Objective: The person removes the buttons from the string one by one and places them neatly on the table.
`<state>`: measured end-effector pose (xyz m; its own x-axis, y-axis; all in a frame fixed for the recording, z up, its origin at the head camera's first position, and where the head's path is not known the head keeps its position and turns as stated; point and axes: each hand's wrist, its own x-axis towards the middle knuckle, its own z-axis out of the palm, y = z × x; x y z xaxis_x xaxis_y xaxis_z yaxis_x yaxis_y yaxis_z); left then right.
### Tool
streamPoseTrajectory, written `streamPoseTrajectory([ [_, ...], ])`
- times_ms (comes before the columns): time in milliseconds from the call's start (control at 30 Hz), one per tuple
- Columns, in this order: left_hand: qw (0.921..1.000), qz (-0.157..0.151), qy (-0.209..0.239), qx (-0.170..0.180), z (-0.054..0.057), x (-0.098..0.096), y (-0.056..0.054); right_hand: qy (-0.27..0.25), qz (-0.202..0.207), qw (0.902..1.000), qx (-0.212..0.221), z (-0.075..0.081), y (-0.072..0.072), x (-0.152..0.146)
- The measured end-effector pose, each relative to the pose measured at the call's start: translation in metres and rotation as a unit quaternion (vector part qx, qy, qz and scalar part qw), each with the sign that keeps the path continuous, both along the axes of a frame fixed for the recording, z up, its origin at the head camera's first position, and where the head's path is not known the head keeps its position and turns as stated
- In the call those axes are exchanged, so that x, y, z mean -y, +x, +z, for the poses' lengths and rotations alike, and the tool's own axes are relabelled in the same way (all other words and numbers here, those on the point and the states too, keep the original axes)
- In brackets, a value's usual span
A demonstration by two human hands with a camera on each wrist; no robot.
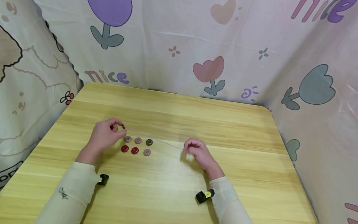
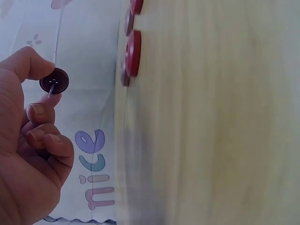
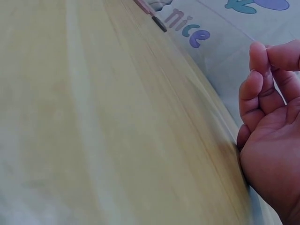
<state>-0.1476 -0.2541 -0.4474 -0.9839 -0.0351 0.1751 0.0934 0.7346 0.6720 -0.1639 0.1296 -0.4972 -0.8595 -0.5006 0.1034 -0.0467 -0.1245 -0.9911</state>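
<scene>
Between thumb and forefinger, my left hand [image 1: 104,135] pinches a dark button [image 2: 55,81] by its edge, raised over the table. A thin pale thread [image 1: 153,137] passes through the button's holes; a short tail hangs from its face in the left wrist view. From there it stretches nearly straight across to my right hand [image 1: 199,154], whose thumb and forefinger pinch it near its other end. Below the thread, close to the left hand, several buttons lie flat in two rows: red ones [image 1: 135,150], pinkish-brown ones [image 1: 138,140] and a dark one [image 1: 149,142].
The light wood table [image 1: 156,193] has rounded far corners. A patterned curtain [image 1: 167,28] hangs behind it and along both sides. Small black devices are strapped at the left wrist [image 1: 103,179] and right wrist [image 1: 205,196].
</scene>
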Motion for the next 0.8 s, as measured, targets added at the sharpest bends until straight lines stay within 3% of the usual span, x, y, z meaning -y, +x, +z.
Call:
streamPoseTrajectory([
  [400,0.9998,0.017,-0.013,0.002,-0.003,0.010,0.000,-0.030,-0.013,0.9995,0.000,-0.003,-0.001,0.002],
  [600,0.9986,-0.030,-0.038,0.021,-0.003,-0.008,0.008,-0.080,-0.042,0.9958,0.014,-0.004,0.000,-0.002],
  [800,0.9941,-0.079,-0.068,0.029,0.001,-0.033,0.022,-0.093,-0.053,0.9940,0.021,-0.001,0.001,-0.007],
])
